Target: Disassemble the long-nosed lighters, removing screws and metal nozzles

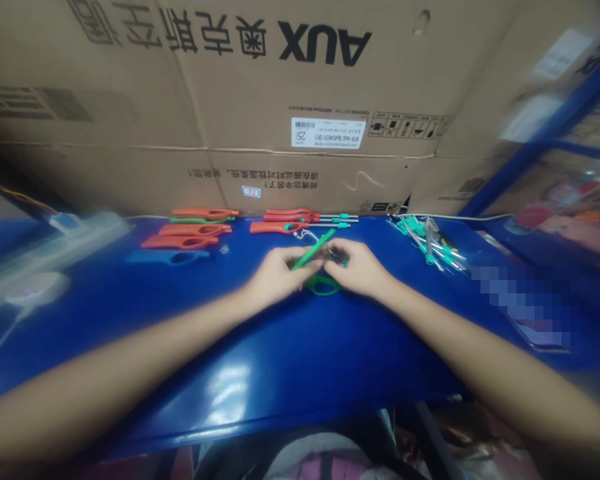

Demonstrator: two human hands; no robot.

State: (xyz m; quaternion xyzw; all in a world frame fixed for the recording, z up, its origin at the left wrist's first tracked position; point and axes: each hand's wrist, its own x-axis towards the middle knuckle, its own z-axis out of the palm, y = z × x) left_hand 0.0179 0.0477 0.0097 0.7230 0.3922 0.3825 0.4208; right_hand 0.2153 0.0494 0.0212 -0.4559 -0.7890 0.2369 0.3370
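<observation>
Over the middle of the blue table, my left hand [280,273] is closed on a green plastic piece [314,249], which tilts up to the right. My right hand [357,267] meets it from the other side, fingers closed on something small and partly hidden. Just below the fingers shows a green looped handle [323,285]; whether it joins the tilted piece is unclear. Thin white wires [307,235] stick out behind the hands. Beyond them lie orange handles with metal rods [300,220].
Orange, green and blue handles [185,237] lie at the back left. Metal rods with teal ends [430,247] are piled at the back right. A white power strip [85,243] is at the left, a phone-like object [540,330] at the right. Cardboard [230,100] stands behind the table [190,373].
</observation>
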